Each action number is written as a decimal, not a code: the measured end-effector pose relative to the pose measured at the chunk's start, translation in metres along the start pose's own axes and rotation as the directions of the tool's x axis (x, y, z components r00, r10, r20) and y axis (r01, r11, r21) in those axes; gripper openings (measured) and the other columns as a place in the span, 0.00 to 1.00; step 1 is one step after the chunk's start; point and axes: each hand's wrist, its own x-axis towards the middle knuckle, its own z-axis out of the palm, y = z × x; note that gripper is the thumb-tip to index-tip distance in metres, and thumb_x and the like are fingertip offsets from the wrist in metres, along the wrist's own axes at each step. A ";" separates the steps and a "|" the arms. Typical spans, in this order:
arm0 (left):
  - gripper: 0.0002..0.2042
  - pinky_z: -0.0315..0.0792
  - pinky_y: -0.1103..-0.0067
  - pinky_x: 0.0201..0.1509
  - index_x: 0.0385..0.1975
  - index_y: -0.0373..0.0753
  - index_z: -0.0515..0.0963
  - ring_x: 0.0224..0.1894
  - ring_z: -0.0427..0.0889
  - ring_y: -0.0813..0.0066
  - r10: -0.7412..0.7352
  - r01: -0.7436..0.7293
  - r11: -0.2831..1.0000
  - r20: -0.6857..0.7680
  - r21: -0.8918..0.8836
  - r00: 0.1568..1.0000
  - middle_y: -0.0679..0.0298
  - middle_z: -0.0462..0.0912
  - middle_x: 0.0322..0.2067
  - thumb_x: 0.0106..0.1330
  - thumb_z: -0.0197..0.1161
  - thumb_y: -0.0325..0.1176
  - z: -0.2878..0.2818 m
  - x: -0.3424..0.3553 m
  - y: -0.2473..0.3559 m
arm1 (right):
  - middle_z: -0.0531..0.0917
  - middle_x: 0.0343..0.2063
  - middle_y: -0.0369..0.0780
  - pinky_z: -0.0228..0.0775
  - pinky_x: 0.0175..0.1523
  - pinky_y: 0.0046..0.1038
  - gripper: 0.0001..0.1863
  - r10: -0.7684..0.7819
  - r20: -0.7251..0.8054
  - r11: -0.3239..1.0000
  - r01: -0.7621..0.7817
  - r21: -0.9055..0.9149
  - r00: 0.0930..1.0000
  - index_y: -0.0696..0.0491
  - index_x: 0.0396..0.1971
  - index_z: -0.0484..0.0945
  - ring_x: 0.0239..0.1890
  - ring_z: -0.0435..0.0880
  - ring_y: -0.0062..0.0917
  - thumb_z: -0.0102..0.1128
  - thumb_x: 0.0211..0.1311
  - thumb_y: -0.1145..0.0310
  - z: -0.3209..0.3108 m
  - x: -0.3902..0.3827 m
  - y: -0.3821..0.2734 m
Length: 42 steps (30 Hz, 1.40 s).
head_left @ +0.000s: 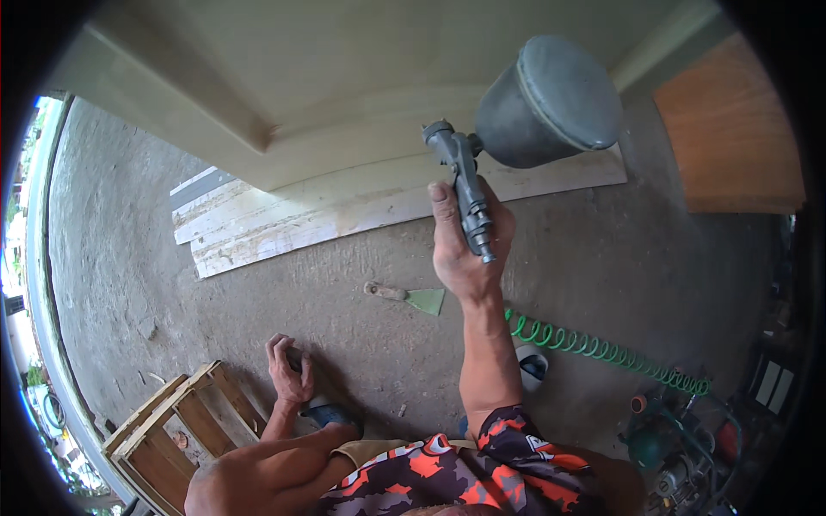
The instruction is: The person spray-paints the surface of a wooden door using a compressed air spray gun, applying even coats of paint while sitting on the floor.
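On my far left sits a slatted brown wooden crate (176, 430) on the ground. Just right of it my left hand (288, 370) rests low near my knee, fingers curled loosely together; I cannot tell whether it grips anything. Beyond it lie weathered white-painted boards (258, 228) flat on the concrete, running under the edge of a large cream-painted wooden panel (344, 86) that fills the upper view. A small scraper with a green blade and wooden handle (409, 297) lies on the floor between the boards and me.

My right hand (465, 245) is raised, wrapped tight around the handle of a grey metal spray gun with a big round cup on top (516, 112); the gun is held up in front of the cream panel, its nozzle turned toward it. I judge this to be the spraying step, gun lifted and aimed. The next move would call for a steady wrist, an even distance from the panel, and slack in the coiled green air hose (602, 348) trailing right to a compressor (680, 456) at the lower right.

The bare grey concrete floor (138, 249) is dusty and rough. An orange-brown plywood sheet (731, 129) stands at the upper right; daylight shows along the left rim.
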 end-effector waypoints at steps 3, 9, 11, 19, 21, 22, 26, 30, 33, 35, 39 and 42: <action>0.24 0.77 0.55 0.66 0.61 0.35 0.74 0.60 0.80 0.36 -0.017 0.017 0.999 0.011 0.036 1.000 0.42 0.76 0.59 0.63 0.67 0.26 0.003 0.001 0.006 | 0.70 0.16 0.28 0.54 0.28 0.26 0.20 0.130 -0.002 0.986 -0.129 0.103 0.992 0.56 0.30 0.78 0.22 0.63 0.11 0.75 0.81 0.61 -0.039 0.011 0.015; 0.24 0.76 0.54 0.66 0.61 0.35 0.74 0.58 0.80 0.37 -0.015 0.013 0.997 0.023 0.079 1.000 0.42 0.75 0.58 0.63 0.66 0.25 0.007 0.001 0.010 | 0.72 0.19 0.26 0.55 0.30 0.26 0.18 0.155 -0.074 0.980 -0.144 0.139 0.985 0.56 0.32 0.81 0.24 0.64 0.11 0.75 0.81 0.60 -0.111 0.038 0.027; 0.24 0.76 0.54 0.66 0.61 0.35 0.74 0.58 0.80 0.38 -0.010 0.007 0.996 0.036 0.094 0.999 0.42 0.75 0.58 0.63 0.65 0.25 0.008 0.001 0.011 | 0.75 0.20 0.26 0.57 0.32 0.25 0.17 0.149 -0.082 0.984 -0.139 0.110 0.985 0.56 0.34 0.84 0.26 0.67 0.10 0.75 0.81 0.60 -0.137 0.046 0.033; 0.24 0.75 0.56 0.63 0.61 0.36 0.72 0.57 0.79 0.40 0.010 -0.021 0.989 0.071 0.147 0.997 0.43 0.75 0.57 0.63 0.65 0.26 0.011 0.002 0.009 | 0.77 0.18 0.27 0.60 0.21 0.21 0.18 0.187 -0.097 0.968 -0.167 0.186 0.978 0.53 0.33 0.85 0.17 0.72 0.10 0.76 0.79 0.55 -0.227 0.087 0.045; 0.25 0.75 0.56 0.63 0.61 0.36 0.73 0.57 0.79 0.40 0.014 -0.025 0.989 0.077 0.149 0.997 0.43 0.75 0.57 0.63 0.65 0.26 0.011 0.002 0.010 | 0.74 0.18 0.27 0.57 0.21 0.21 0.21 0.207 -0.111 0.969 -0.187 0.162 0.972 0.51 0.31 0.80 0.16 0.69 0.11 0.73 0.81 0.53 -0.247 0.095 0.042; 0.25 0.75 0.56 0.63 0.61 0.36 0.73 0.57 0.79 0.40 0.005 -0.017 0.988 0.080 0.152 0.997 0.43 0.75 0.58 0.62 0.65 0.27 0.012 0.002 0.009 | 0.71 0.17 0.28 0.53 0.21 0.22 0.23 0.227 -0.120 0.968 -0.210 0.135 0.967 0.50 0.29 0.75 0.16 0.66 0.12 0.71 0.83 0.51 -0.258 0.098 0.040; 0.26 0.75 0.56 0.63 0.61 0.36 0.73 0.57 0.79 0.39 -0.013 -0.001 0.984 0.076 0.177 0.997 0.43 0.75 0.58 0.61 0.65 0.27 0.012 0.002 0.011 | 0.68 0.17 0.27 0.52 0.20 0.24 0.25 0.191 -0.087 0.979 -0.183 0.087 0.978 0.49 0.28 0.73 0.15 0.65 0.12 0.68 0.84 0.49 -0.313 0.114 0.060; 0.26 0.75 0.55 0.64 0.61 0.37 0.73 0.58 0.79 0.39 0.011 -0.028 0.975 0.078 0.221 0.997 0.43 0.75 0.59 0.60 0.65 0.27 0.012 0.002 0.011 | 0.69 0.18 0.27 0.52 0.19 0.22 0.21 0.223 -0.126 0.971 -0.208 0.119 0.967 0.48 0.34 0.75 0.15 0.63 0.11 0.68 0.85 0.50 -0.345 0.132 0.058; 0.26 0.75 0.54 0.65 0.62 0.37 0.73 0.59 0.78 0.38 0.003 -0.023 0.970 0.085 0.241 0.996 0.43 0.74 0.60 0.61 0.65 0.27 0.012 -0.002 0.006 | 0.70 0.19 0.27 0.52 0.19 0.22 0.19 0.221 -0.113 0.974 -0.213 0.079 0.969 0.48 0.36 0.77 0.14 0.64 0.11 0.68 0.84 0.51 -0.362 0.147 0.072; 0.26 0.75 0.54 0.66 0.62 0.38 0.73 0.60 0.79 0.38 -0.016 -0.007 0.969 0.088 0.249 0.996 0.43 0.74 0.61 0.61 0.66 0.27 0.012 0.000 0.005 | 0.70 0.19 0.27 0.52 0.20 0.22 0.19 0.214 -0.107 0.976 -0.209 0.061 0.971 0.48 0.36 0.77 0.15 0.64 0.11 0.68 0.84 0.51 -0.374 0.155 0.078; 0.26 0.76 0.55 0.66 0.62 0.38 0.73 0.60 0.79 0.38 -0.086 0.061 0.970 0.100 0.233 0.991 0.43 0.74 0.61 0.61 0.66 0.27 0.012 -0.001 0.009 | 0.73 0.19 0.27 0.55 0.21 0.22 0.20 0.259 -0.153 0.966 -0.252 0.061 0.954 0.49 0.36 0.80 0.16 0.66 0.11 0.72 0.81 0.49 -0.377 0.164 0.081; 0.26 0.76 0.55 0.66 0.62 0.38 0.73 0.60 0.79 0.38 -0.056 0.033 0.968 0.086 0.247 0.995 0.44 0.74 0.61 0.62 0.66 0.26 0.013 -0.002 0.007 | 0.73 0.20 0.28 0.53 0.21 0.22 0.20 0.269 -0.243 0.962 -0.270 0.033 0.932 0.49 0.36 0.78 0.15 0.65 0.11 0.70 0.83 0.49 -0.368 0.167 0.074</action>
